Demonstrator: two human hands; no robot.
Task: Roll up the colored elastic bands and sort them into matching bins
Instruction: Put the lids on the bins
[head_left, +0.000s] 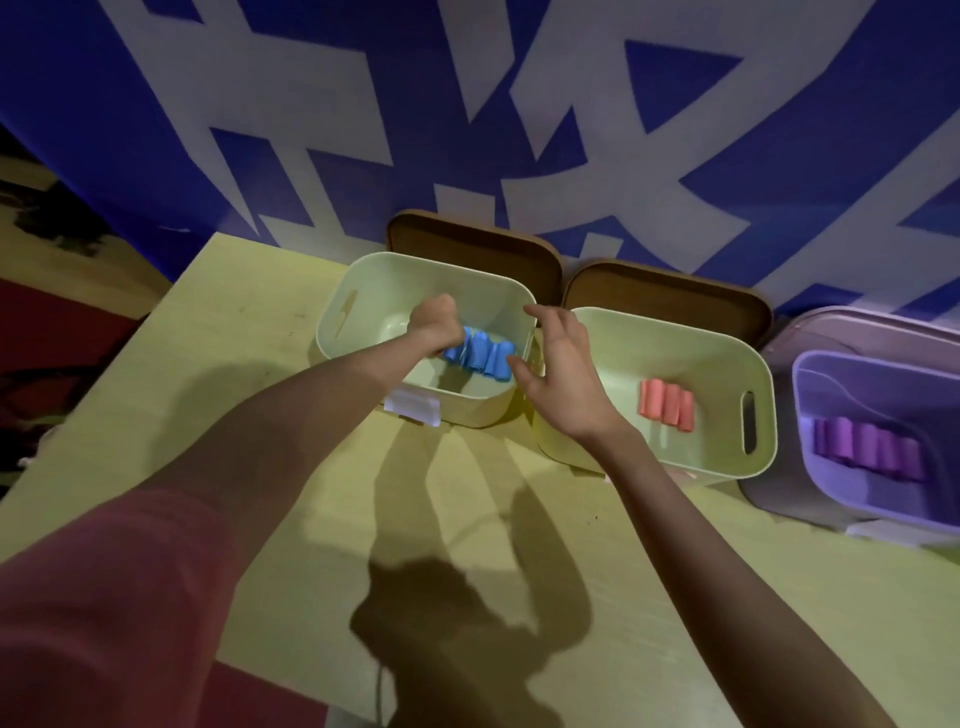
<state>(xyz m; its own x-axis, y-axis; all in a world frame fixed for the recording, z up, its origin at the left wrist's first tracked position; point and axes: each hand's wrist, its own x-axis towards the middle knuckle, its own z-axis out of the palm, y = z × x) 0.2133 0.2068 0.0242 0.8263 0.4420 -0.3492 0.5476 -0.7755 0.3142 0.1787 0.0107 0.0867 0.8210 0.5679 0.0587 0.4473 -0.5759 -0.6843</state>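
A blue banner (779, 156) with large white shapes fills the back of the view; below it lies the pale yellow bench (322, 519), crossed by the shadows of two arms; along the bench's far edge stand three bins in a row. The left green bin (353, 296) and the middle green bin (727, 358) each have a brown lid (467, 244) propped behind them; the purple bin (831, 374) sits at the right, partly cut off by the frame edge. Purple rolls (872, 447) lie side by side in the purple bin; red rolls (667, 405) lie in the middle bin; blue rolls (480, 356) lie in the left bin. The left hand (434, 325) reaches down into the left bin, fingers curled, at the left end of the blue rolls and gripping them there; the right hand (558, 364) hovers over the rim between the two green bins, fingers spread and holding nothing. A clear label holder (413, 408) hangs on the left bin's near wall.
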